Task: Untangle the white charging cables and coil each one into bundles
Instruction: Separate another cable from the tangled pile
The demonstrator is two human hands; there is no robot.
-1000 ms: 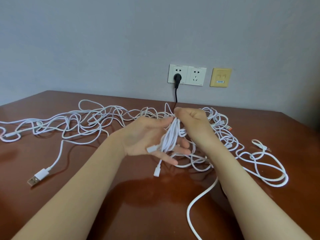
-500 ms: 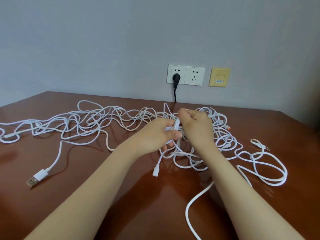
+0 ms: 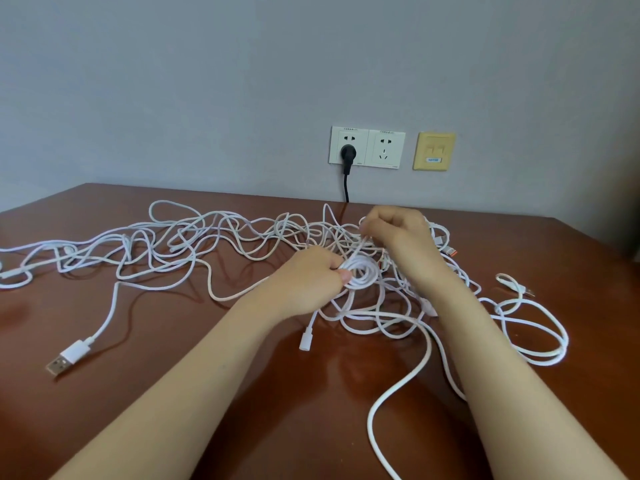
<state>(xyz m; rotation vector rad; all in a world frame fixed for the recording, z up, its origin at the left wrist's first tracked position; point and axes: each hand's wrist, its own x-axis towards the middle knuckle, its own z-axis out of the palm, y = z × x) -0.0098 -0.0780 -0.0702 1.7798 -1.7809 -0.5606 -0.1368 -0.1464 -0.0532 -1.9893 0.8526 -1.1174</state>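
A tangle of white charging cables (image 3: 221,244) sprawls across the brown table (image 3: 173,393). My left hand (image 3: 308,278) pinches a small coiled bundle (image 3: 363,276) of white cable between thumb and fingers, just above the table. My right hand (image 3: 398,240) is raised behind the bundle, fingers curled on a strand that runs down to the coil. A small white connector (image 3: 306,339) hangs below the left hand. A USB-A plug (image 3: 65,358) lies at the front left.
Loose loops (image 3: 533,334) lie at the right, with a thick strand (image 3: 394,393) running toward the front edge. A plug with an orange tip (image 3: 452,251) lies behind my right hand. Wall sockets (image 3: 367,147) hold a black plug (image 3: 347,155).
My left hand turned palm down and closed on the strands, now a small coil. My right hand lifted up and back, drawing a strand out of the coil.
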